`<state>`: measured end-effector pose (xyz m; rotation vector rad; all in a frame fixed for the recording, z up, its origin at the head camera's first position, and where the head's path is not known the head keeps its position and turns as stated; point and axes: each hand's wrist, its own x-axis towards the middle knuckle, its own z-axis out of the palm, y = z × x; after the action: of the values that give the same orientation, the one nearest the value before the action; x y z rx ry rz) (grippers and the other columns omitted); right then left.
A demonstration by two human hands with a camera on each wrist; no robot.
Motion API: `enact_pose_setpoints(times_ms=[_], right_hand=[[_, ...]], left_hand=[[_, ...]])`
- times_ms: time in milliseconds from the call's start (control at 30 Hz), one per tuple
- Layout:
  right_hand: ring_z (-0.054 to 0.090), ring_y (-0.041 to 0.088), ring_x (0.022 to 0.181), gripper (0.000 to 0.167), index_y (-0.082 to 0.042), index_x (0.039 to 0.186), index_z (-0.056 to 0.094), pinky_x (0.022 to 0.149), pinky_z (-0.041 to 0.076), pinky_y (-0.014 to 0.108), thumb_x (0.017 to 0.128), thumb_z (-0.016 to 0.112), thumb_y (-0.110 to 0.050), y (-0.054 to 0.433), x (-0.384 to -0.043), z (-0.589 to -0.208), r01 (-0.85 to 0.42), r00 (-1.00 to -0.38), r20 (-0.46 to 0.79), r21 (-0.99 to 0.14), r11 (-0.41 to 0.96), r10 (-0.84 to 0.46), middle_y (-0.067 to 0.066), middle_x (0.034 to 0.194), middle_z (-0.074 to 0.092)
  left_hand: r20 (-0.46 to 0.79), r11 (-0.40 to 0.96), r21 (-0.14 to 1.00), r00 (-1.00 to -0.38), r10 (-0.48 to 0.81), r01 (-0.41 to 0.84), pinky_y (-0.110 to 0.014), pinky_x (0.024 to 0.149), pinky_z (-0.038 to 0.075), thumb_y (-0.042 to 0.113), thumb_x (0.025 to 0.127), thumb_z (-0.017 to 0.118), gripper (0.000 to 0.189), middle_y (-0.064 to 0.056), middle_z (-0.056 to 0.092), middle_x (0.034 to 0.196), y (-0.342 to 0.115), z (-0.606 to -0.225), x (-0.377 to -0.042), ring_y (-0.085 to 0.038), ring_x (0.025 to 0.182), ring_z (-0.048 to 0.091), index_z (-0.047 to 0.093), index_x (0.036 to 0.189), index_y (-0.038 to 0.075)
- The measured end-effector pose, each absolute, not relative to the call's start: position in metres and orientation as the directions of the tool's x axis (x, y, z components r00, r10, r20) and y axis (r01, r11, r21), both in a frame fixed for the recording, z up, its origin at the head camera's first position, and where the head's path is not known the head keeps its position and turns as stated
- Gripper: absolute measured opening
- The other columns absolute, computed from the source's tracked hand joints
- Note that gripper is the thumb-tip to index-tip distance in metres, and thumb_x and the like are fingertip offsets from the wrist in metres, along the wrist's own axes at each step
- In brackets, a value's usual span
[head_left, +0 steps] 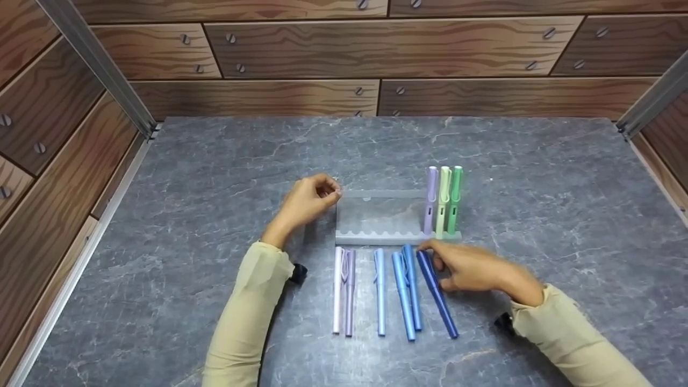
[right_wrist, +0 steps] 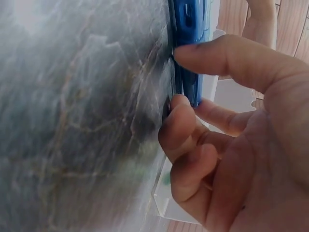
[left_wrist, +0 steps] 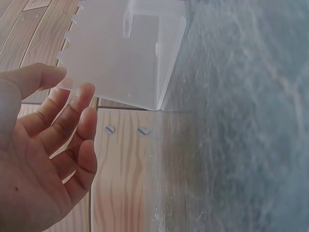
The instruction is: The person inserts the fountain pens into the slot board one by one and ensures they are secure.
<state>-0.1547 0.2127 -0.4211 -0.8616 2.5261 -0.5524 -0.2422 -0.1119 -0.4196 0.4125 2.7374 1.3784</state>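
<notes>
A clear plastic pen stand (head_left: 376, 238) with a notched front edge holds three upright pens at its right end: a lilac pen (head_left: 431, 201), a pale green pen (head_left: 443, 203) and a green pen (head_left: 456, 200). My left hand (head_left: 309, 201) pinches the stand's upper left edge between thumb and fingertips; in the left wrist view its other fingers curl loosely beside the clear panel (left_wrist: 116, 58). Below the stand's right end, my right hand (head_left: 473, 267) grips the cap end of a dark blue pen (head_left: 438, 295), which lies slanted on the table. The right wrist view shows thumb and index finger against it.
Left of the dark blue pen lie a white pen (head_left: 337, 290), a purple pen (head_left: 350, 293), a light blue pen (head_left: 380, 293) and two blue pens (head_left: 404, 295) close together. The grey marbled table (head_left: 215, 161) has wood-patterned walls (head_left: 398, 48) behind it and at its sides.
</notes>
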Motion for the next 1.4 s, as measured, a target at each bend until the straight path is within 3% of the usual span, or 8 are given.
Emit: enact_pose_setpoints(times_ms=[300,567,767,1400], right_hand=[[0.048,0.002,0.062,0.064,-0.01,0.13,0.04,0.056,0.042,0.021,0.073,0.066,-0.002,0.216,-0.155,-0.419,-0.491,-0.731,-0.16,-0.552,0.674,-0.663,-0.001,0.082,0.062],[0.058,0.009,0.054,0.066,-0.01,0.136,0.031,0.048,0.049,0.025,0.077,0.057,0.005,0.217,-0.158,-0.416,-0.331,-0.754,-0.205,-0.702,0.631,-0.624,0.007,0.089,0.064],[0.056,0.01,0.052,0.064,-0.01,0.137,0.029,0.047,0.05,0.028,0.081,0.056,0.006,0.218,-0.159,-0.411,-0.285,-0.775,-0.168,-0.767,0.575,-0.609,0.009,0.087,0.062],[0.043,0.002,0.055,0.061,-0.004,0.131,0.031,0.05,0.04,0.021,0.077,0.057,0.009,0.221,-0.165,-0.397,-0.389,-0.832,0.027,-0.739,0.549,-0.554,0.001,0.076,0.054]], left_hand=[[0.093,0.552,0.801,-0.96,0.264,0.23,-0.022,0.069,0.046,0.016,0.086,0.065,0.012,-0.005,0.069,0.086,-0.113,-0.421,-0.243,-0.011,0.075,0.058,0.068,0.094,0.007],[0.097,0.541,0.808,-0.959,0.267,0.232,-0.023,0.071,0.047,0.016,0.087,0.065,0.011,-0.005,0.069,0.087,-0.113,-0.422,-0.243,-0.011,0.076,0.058,0.068,0.094,0.007],[0.078,0.554,0.804,-0.962,0.263,0.217,-0.025,0.073,0.047,0.017,0.087,0.065,0.012,-0.005,0.069,0.089,-0.113,-0.421,-0.243,-0.013,0.078,0.059,0.068,0.095,0.008],[0.076,0.547,0.811,-0.964,0.255,0.208,-0.022,0.07,0.045,0.016,0.086,0.066,0.011,-0.003,0.067,0.085,-0.112,-0.421,-0.242,-0.011,0.075,0.056,0.068,0.094,0.008]])
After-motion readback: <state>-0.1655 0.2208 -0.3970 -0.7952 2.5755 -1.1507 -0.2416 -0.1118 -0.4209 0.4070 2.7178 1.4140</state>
